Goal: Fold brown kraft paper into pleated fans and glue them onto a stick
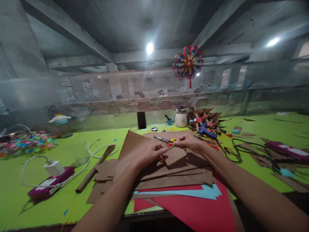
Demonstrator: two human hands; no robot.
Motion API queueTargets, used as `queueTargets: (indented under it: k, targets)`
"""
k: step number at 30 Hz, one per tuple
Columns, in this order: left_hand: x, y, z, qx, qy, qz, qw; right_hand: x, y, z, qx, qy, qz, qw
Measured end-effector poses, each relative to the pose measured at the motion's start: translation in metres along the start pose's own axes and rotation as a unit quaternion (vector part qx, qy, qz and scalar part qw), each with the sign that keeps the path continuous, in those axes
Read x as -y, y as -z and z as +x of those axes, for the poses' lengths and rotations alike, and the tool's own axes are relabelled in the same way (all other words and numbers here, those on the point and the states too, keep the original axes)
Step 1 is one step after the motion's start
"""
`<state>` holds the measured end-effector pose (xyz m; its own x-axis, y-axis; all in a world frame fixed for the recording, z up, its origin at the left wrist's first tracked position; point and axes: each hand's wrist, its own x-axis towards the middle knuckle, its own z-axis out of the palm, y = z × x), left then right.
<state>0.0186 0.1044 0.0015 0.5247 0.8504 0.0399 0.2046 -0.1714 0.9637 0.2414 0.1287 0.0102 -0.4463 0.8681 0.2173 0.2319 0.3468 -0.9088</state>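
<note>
Both hands are over a stack of brown paper [169, 180] at the middle of the table. A small strip of brown paper [171, 147] spans the gap between them. My left hand [154, 153] pinches its left end, with the fingers curled. My right hand [187, 141] holds the other end between thumb and fingers. Just behind the hands, scissors [163, 139] with yellow and red handles lie on the brown paper. Red paper [205, 209] and light blue paper [207, 192] stick out beneath the stack at its near edge.
A blue glue gun [207, 130] lies behind my right forearm, near brown paper pieces with red stars [205, 117]. Purple power strips [51, 185] sit at both sides. A rolled brown paper [95, 169] and white cable lie left. A white jar [181, 117] and black phone [141, 120] stand behind.
</note>
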Motion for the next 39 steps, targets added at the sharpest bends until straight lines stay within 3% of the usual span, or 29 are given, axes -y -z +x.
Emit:
queueTargets:
  k: [4, 14, 18, 25, 32, 39]
  targets:
    - [-0.001, -0.003, 0.002, -0.027, -0.019, 0.062, 0.998, -0.002, -0.002, 0.001, 0.011, 0.014, 0.006, 1.000]
    - [-0.006, -0.003, -0.002, -0.005, -0.046, 0.045, 0.998, 0.000, -0.006, -0.003, 0.005, 0.022, 0.026, 0.999]
    - [0.000, 0.001, -0.001, 0.007, -0.013, -0.002, 1.000, -0.002, -0.005, -0.002, -0.004, -0.001, 0.044, 0.999]
    - [0.006, 0.003, -0.002, 0.018, 0.009, -0.076, 0.997, 0.001, 0.003, -0.003, -0.063, 0.007, 0.165, 0.984]
    - [-0.002, -0.001, -0.005, 0.042, 0.014, -0.097, 0.994, 0.011, -0.008, -0.009, 0.044, 0.030, 0.002, 0.999]
    - [-0.007, -0.005, -0.009, 0.035, 0.001, -0.071, 0.997, 0.011, -0.014, -0.009, 0.036, 0.029, 0.000, 0.999]
